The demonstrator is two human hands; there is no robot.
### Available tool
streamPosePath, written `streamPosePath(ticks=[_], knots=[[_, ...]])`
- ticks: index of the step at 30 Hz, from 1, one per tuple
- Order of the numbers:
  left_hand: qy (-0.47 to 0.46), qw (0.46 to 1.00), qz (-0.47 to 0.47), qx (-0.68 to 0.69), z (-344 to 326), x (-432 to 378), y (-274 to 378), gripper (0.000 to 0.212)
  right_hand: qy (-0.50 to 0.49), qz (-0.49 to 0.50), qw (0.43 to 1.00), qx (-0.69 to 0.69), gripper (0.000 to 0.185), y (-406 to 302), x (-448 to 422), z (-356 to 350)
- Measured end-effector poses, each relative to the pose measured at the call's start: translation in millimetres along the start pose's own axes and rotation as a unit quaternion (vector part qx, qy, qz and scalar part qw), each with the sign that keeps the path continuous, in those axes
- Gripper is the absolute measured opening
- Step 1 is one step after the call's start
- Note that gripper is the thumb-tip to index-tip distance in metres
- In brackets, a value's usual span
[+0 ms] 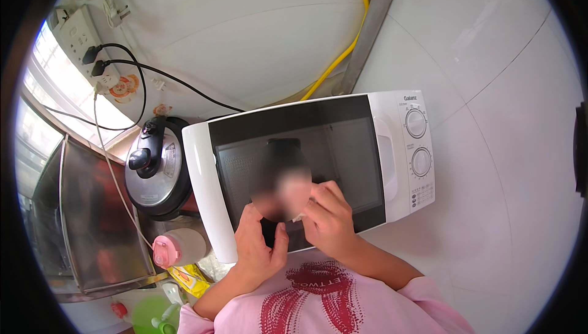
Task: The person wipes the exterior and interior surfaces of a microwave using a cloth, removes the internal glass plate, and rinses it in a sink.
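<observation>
A white Galanz microwave oven (197,187) with a dark glass door lies right before me, its two dials at the right. Over the lower part of its door are both my hands. My left hand (260,242) has thumb and fingers apart around a small dark thing (268,235), which I cannot make out. Beside it my right hand (330,221) has its fingers bent, with a small pale bit (298,217) at the fingertips. A blurred patch over the door hides some fingertips and whatever they touch.
An electric pressure cooker (154,182) stands left of the microwave, near a pink-lidded jug (167,251) and a yellow packet (192,279). Black cords run from a wall power strip (80,35) behind the microwave. A yellow hose or cable (337,63) follows the wall's edge.
</observation>
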State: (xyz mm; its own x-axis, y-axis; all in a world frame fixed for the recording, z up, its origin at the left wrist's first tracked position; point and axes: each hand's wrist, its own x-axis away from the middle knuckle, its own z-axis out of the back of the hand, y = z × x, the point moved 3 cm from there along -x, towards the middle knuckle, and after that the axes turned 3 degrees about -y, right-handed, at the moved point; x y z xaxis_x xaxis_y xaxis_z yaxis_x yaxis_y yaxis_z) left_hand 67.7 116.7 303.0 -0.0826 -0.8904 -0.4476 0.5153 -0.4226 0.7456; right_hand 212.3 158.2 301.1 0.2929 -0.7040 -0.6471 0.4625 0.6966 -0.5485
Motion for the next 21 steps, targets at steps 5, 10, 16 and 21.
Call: streamPosePath(ticks=[5,10,16,21], knots=[[0.006,1.000,-0.005,-0.007,1,-7,-2,0.046,0.070,-0.007,0.996,0.052,0.030,7,-4,8],[0.003,1.000,-0.001,-0.008,-1,-8,-5,0.046,0.041,-0.043,0.997,0.040,0.039,7,8,19],[0.005,1.000,-0.008,-0.009,-5,-7,-6,0.046,0.008,-0.005,1.000,-0.020,0.040,-3,6,7],[0.002,1.000,-0.005,-0.003,-6,-6,-7,0.045,0.025,0.008,0.999,0.024,0.037,1,-11,5]])
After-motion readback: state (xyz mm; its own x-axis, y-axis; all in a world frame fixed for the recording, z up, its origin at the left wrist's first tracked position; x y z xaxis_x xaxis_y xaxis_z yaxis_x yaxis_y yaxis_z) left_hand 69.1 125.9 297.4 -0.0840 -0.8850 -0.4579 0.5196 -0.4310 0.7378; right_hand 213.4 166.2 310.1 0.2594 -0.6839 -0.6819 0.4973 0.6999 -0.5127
